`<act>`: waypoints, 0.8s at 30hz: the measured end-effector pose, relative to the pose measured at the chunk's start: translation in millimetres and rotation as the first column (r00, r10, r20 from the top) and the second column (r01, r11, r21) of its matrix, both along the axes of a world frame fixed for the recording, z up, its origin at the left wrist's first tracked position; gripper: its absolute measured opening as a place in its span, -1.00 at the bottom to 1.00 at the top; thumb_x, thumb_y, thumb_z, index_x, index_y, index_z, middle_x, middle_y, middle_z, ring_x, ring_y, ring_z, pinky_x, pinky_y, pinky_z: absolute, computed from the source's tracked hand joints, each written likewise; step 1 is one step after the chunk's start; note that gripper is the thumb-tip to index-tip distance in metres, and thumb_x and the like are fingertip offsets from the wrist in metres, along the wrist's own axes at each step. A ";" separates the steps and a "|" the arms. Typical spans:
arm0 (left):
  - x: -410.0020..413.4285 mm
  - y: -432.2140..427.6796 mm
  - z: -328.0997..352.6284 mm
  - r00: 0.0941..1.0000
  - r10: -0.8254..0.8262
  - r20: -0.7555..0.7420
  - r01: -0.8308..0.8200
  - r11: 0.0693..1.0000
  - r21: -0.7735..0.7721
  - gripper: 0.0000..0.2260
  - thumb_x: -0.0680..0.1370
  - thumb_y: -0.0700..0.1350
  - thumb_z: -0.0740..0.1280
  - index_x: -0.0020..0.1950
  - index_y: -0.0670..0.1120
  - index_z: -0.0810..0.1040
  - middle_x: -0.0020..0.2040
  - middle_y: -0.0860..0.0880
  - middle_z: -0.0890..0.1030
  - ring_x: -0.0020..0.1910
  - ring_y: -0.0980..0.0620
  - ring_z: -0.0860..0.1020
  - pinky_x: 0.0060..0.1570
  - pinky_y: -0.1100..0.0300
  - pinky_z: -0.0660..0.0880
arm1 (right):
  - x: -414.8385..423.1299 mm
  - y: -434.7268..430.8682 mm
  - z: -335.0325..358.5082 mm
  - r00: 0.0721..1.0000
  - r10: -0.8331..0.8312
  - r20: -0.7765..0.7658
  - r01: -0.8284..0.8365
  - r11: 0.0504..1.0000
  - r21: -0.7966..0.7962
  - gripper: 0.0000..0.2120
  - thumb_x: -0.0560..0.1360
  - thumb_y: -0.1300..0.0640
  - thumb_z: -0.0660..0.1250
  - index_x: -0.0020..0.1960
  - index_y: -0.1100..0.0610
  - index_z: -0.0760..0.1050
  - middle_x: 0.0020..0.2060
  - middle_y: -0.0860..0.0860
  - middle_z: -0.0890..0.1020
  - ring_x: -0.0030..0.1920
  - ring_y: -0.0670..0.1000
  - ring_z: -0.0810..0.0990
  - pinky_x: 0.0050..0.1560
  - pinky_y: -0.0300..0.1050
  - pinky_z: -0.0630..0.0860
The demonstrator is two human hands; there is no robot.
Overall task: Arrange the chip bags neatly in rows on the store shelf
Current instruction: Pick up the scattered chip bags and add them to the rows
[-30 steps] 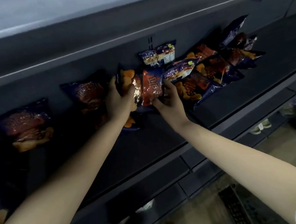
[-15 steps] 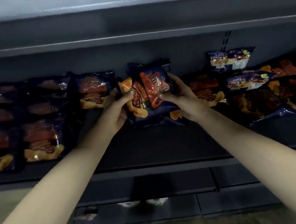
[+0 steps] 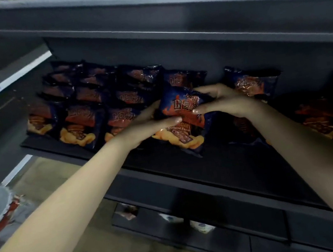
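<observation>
- Head cam: both hands are on one chip bag (image 3: pixel 183 114), just right of the tidy block. Its bottom edge is low over the shelf (image 3: pixel 221 167), can't tell if it's touching.
- Left hand (image 3: pixel 146 126) wraps the bag's left edge, thumb across the front, fingers curled behind.
- Right hand (image 3: pixel 229 101) pinches the upper right side, thumb in front, fingers over the top.
- Done, I'd say: the left rows (image 3: pixel 85 107) sit overlapped in neat columns.
- Left to do: seat this bag in the next column, then sort the loose bags (image 3: pixel 320 118) lying jumbled on the right. Roughly halfway, I reckon.
</observation>
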State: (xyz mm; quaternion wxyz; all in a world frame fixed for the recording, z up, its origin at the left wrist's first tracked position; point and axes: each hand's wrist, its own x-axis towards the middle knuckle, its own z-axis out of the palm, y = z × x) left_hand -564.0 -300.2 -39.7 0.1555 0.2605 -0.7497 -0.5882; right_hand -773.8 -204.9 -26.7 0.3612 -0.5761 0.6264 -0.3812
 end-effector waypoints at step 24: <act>-23.5 -16.0 -33.5 0.951 0.042 -0.308 -0.040 0.999 0.013 -0.61 0.45 -0.29 0.41 0.24 -0.17 0.42 -0.01 0.10 0.57 -0.11 0.41 0.55 -0.07 0.50 0.43 | 51.7 21.5 -44.8 0.926 -0.370 0.079 0.375 0.924 -0.070 -0.45 0.41 0.25 0.45 0.33 0.05 0.33 0.19 -0.09 0.54 0.21 -0.19 0.50 0.30 -0.22 0.39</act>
